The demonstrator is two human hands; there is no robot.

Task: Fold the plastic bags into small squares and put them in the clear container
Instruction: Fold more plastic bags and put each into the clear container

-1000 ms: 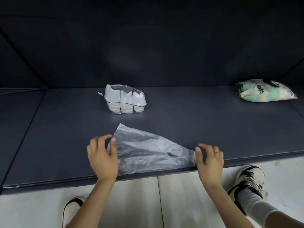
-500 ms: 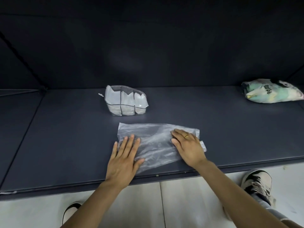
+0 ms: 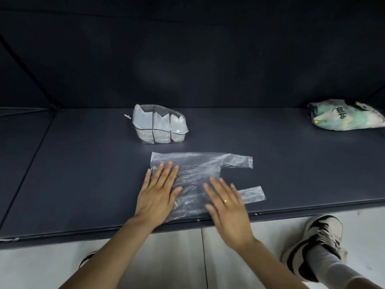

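- Head view, the only one: clear plastic bag lies flat on the dark mat, near its front edge, handles pointing to 3 o'clock.
- Left hand: fingers straight and spread, palm flat on the bag's left part. Holding nothing, just pressing.
- Right hand: same, flat and spread over the bag's lower right, beside the near handle. Gold ring on one finger. No pinch, no curl.
- Far handle lies free at about 1 o'clock from the right hand, untouched.
- Clear container sits at 12 o'clock from the bag, near but apart. White folded bags already stand in its compartments.
- Printed bag far off at 2 o'clock, well apart, likely the supply.
- Step in hand, my read: smoothing before the first fold. Film still shows wrinkles in the middle.
- Doing it well: anchor with the left palm, sweep the right towards 3 o'clock so air exits at the handle end. Sweeping both ways traps a bubble.
- Bag's near edge sits close to the mat's front edge; press down, don't drag towards 6 o'clock, or it slides off.
- Line both handles up parallel before folding, else the square comes out skewed.
- Thin film will spring back; keep one palm on each crease while the other makes the next fold.
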